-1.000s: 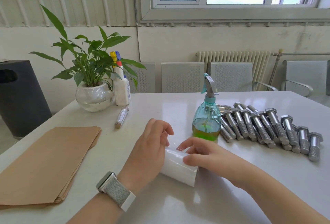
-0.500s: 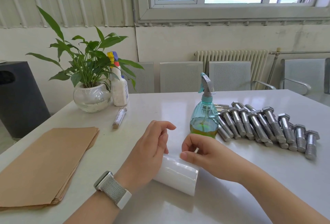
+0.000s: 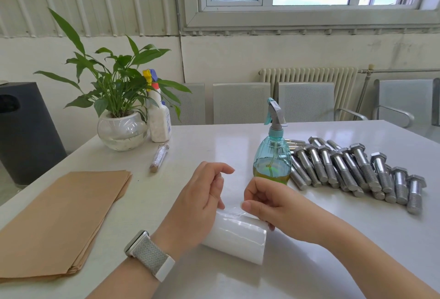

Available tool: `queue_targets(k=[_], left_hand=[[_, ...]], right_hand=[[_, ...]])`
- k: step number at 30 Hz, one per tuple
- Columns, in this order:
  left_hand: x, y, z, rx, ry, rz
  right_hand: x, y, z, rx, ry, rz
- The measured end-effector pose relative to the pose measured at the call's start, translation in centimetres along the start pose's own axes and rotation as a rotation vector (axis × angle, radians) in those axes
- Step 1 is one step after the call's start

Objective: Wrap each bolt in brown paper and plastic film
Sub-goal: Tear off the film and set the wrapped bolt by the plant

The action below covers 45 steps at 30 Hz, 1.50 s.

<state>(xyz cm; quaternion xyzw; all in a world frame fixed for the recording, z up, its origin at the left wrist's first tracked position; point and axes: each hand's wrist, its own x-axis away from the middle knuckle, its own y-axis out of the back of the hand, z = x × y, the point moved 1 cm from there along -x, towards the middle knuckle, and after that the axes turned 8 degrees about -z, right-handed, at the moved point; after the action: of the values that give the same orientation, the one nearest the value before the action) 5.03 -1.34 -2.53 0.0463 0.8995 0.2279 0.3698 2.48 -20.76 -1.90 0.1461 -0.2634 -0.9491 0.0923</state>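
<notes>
- Film roll (image 3: 238, 236): lies on its side on the table (image 3: 214, 141) just before the person, between both hands. Long axis runs from near right to far left.
- Film looks thin, clingy, light; loose edge probably hard to find. Best taken at the free edge, on top.
- Left hand (image 3: 200, 203) rests against the roll's far end, fingers loosely curled; grip unclear.
- Right hand (image 3: 266, 201) pinches the film edge.
- Bolts (image 3: 352, 170): steel, likely heavy, heaped to the right.
- Paper (image 3: 54, 222) stacked left.

I see a white table (image 3: 214, 146): brown paper stack (image 3: 54, 222) at nine o'clock, potted plant (image 3: 121, 129) at eleven, spray bottle (image 3: 272, 155) at twelve, bolts (image 3: 357, 170) at two, film roll (image 3: 240, 236) nearest me.
</notes>
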Motion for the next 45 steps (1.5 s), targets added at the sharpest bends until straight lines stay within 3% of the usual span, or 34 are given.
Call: queue_targets(k=[14,22,28,31,34,41,45], left_hand=[[-0.4,0.6,-0.3,-0.101,-0.05,0.006],[-0.4,0.7,-0.3,-0.059,-0.026,0.024],[-0.8,0.9,-1.1,-0.008,-0.007,0.161],[-1.5,1.0,-1.8,-0.163,-0.111,0.28],[-2.3,1.2,-2.4,-0.262,-0.106,0.353],[-2.6,0.5,-2.3,-0.242,-0.082,0.442],[-2.2,0.3,-2.1,-0.237,-0.096,0.443]], right_hand=[[-0.1,0.1,-0.4,0.233,0.145,-0.083],[-0.2,0.7,0.0,0.064,0.054,-0.069],[-0.2,0.5,0.4,0.005,0.056,-0.074],[-0.1,0.4,0.5,-0.016,0.073,-0.059],[-0.2,0.5,0.6,-0.017,0.081,-0.072],[-0.2,1.0,1.0,-0.149,-0.035,-0.039],[-0.1,1.7,0.5,-0.276,-0.194,-0.04]])
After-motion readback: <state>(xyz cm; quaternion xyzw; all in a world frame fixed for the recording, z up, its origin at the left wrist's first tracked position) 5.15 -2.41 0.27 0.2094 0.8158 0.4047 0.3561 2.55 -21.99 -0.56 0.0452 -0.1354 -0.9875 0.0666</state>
